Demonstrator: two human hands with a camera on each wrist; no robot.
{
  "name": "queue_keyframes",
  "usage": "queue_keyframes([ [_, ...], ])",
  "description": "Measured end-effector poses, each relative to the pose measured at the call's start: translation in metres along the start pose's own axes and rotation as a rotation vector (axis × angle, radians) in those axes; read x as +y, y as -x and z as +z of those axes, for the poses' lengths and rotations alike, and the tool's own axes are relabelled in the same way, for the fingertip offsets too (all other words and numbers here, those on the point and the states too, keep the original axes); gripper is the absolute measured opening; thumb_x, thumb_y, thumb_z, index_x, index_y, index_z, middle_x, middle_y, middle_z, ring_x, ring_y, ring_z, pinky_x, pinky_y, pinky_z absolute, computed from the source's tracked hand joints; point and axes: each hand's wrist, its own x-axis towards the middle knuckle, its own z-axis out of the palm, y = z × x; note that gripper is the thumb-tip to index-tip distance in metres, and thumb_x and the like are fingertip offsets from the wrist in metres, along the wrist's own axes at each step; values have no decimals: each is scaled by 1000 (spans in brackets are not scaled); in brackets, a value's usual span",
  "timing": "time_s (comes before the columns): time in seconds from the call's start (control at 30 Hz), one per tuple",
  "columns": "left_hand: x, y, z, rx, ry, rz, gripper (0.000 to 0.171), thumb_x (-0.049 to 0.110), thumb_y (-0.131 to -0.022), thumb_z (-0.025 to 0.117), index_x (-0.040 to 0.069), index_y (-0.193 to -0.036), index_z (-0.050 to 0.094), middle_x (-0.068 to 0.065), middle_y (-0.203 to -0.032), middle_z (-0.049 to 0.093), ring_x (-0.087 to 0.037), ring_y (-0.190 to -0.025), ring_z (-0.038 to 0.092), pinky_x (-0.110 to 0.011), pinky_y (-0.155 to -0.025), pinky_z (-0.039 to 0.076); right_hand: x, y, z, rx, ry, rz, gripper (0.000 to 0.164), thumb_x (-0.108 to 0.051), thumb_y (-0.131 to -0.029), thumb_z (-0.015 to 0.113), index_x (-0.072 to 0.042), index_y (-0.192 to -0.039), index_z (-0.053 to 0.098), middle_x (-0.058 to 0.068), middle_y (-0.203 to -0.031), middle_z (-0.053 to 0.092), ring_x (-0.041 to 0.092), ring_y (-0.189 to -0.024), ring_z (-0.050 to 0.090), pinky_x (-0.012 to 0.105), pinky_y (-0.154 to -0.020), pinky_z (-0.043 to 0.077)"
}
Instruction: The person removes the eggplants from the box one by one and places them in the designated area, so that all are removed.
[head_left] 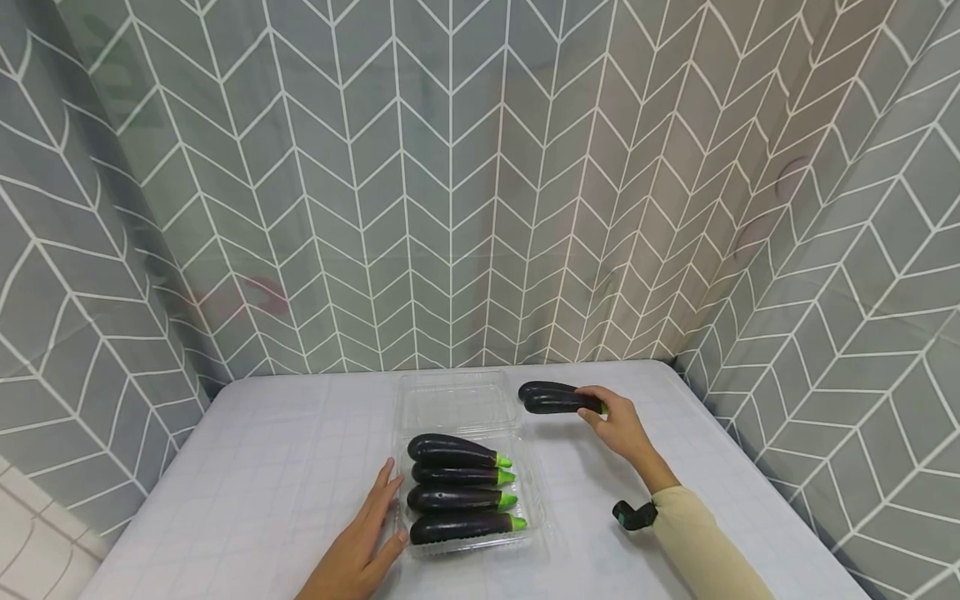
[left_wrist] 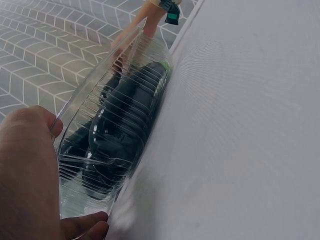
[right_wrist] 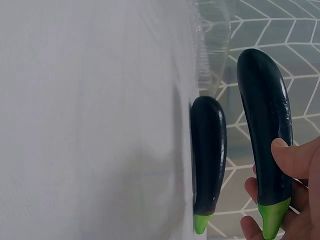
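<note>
In the head view, a clear plastic clamshell box (head_left: 534, 500) holds several dark eggplants (head_left: 453, 499) with green stem ends, lying side by side. My left hand (head_left: 360, 537) lies along the box's left side, fingers extended and thumb spread; the left wrist view shows it touching the box's edge. My right hand (head_left: 611, 419), right of the box lid, grips one eggplant (right_wrist: 265, 125) near its green end, thumb on one side and fingers on the other. A second loose eggplant (right_wrist: 207, 157) rests on the table, just beyond the held one in the head view.
The box's clear lid (head_left: 453, 400) is folded back toward the far table edge. A white cloth covers the table (head_left: 285, 467). Grey curtains (head_left: 450, 183) with a white chevron pattern hang behind it and at both sides.
</note>
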Motion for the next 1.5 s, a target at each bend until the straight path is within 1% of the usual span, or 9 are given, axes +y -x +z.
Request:
queue_keyframes([
  [0.17, 1, 0, -1, -1, 5, 0, 68, 38, -106, 59, 8, -162, 34, -8, -172, 17, -28, -135, 55, -57, -107, 45, 4, -2, 1, -1, 25, -6, 34, 1, -90, 77, 1, -123, 71, 20, -118, 72, 38, -105, 67, 57, -88, 51],
  [0.3, 0, 0, -1, -6, 16, -10, 69, 37, -105, 60, 8, -162, 34, -8, -173, 17, -27, -135, 55, -57, -108, 44, 6, -4, 3, -22, 19, 3, 33, 1, -90, 77, 1, -123, 71, 20, -117, 72, 37, -101, 66, 55, -86, 50],
  [0.43, 0, -1, 0, -15, 27, -31, 70, 39, -105, 60, 9, -163, 34, -6, -173, 15, -26, -136, 54, -56, -109, 43, 8, -5, 5, -46, 20, 14, 33, 1, -90, 78, 0, -123, 70, 20, -119, 71, 39, -107, 66, 58, -92, 50],
  [0.6, -1, -2, 1, -24, 27, -50, 71, 43, -105, 58, 10, -163, 33, -4, -173, 14, -26, -136, 55, -56, -109, 43, 12, -6, 8, -73, 25, 33, 33, 1, -90, 78, -1, -123, 69, 19, -119, 72, 42, -115, 65, 61, -99, 47],
  [0.83, 0, -1, 0, -13, 29, -24, 70, 41, -105, 59, 9, -162, 34, -7, -173, 15, -27, -133, 56, -56, -107, 45, 16, -6, 9, -101, 43, 73, 32, -1, -92, 76, -1, -123, 69, 18, -120, 72, 45, -118, 61, 64, -103, 43],
  [1.1, 2, -1, -2, -30, 23, -22, 69, 40, -106, 57, 9, -163, 33, -8, -173, 14, -29, -135, 55, -57, -107, 45, 18, -6, 10, -113, 42, 88, 33, -1, -93, 75, 0, -125, 68, 22, -124, 69, 46, -120, 59, 64, -104, 43],
  [1.23, 2, -1, -2, -32, 24, -23, 69, 41, -106, 57, 8, -163, 33, -9, -173, 14, -29, -135, 55, -57, -108, 45, 21, -7, 13, -114, 42, 77, 33, 2, -92, 75, 2, -124, 68, 25, -127, 66, 48, -125, 57, 64, -107, 41],
  [1.33, 2, -1, -2, -26, 19, -16, 69, 40, -106, 57, 7, -162, 33, -9, -173, 15, -29, -134, 55, -57, -107, 45, 23, -7, 16, -109, 46, 54, 32, 4, -91, 75, 3, -123, 68, 26, -126, 66, 49, -126, 56, 63, -108, 40],
  [1.5, 1, 0, -1, -6, 8, -1, 68, 38, -106, 58, 6, -161, 34, -9, -172, 17, -29, -132, 57, -56, -106, 47, 24, -7, 18, -112, 48, 63, 33, 6, -90, 75, 5, -122, 68, 26, -124, 66, 48, -126, 56, 62, -109, 40],
])
